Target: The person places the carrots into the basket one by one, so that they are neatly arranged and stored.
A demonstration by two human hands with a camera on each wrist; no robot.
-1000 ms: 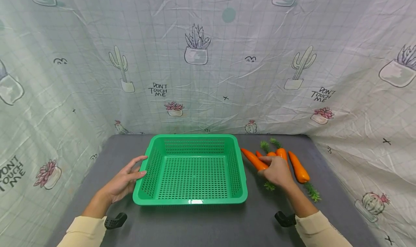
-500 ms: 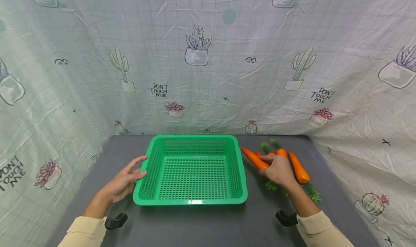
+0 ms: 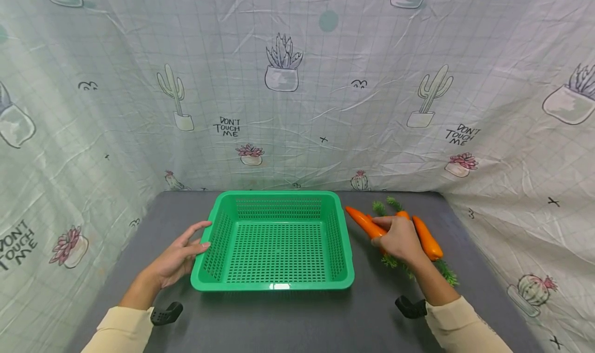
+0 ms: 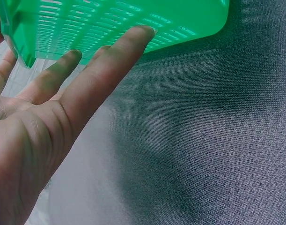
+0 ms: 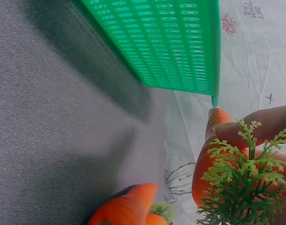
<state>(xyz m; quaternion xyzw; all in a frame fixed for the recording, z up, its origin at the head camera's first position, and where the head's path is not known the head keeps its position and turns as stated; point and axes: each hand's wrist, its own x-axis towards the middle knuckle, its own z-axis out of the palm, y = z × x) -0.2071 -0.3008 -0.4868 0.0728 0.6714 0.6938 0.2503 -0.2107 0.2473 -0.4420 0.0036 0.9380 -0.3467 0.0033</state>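
Observation:
A green plastic basket (image 3: 279, 287) with slotted walls stands on the grey table. At its left side, my left hand (image 3: 175, 260) touches the rim; in the left wrist view, straight fingers (image 4: 93, 86) lie against the outer wall. My right hand (image 3: 400, 239) pinches an orange carrot (image 3: 363, 221) between thumb and fingers, its tip toward the basket's right rim. Green leafy tops (image 5: 245, 173) hang at its near end in the right wrist view. Beneath and behind that hand lie more carrots, partly hidden; one carrot (image 3: 426, 238) lies to its right.
A grey cloth-covered table (image 3: 297, 322) carries everything. White curtains (image 3: 297, 110) printed with potted cacti enclose the back and both sides. Loose carrots (image 5: 121, 208) with leafy tops lie close together right of the basket.
The right hand has raised the carrot slightly, and its tip has moved up. The left hand and the basket have stayed in place.

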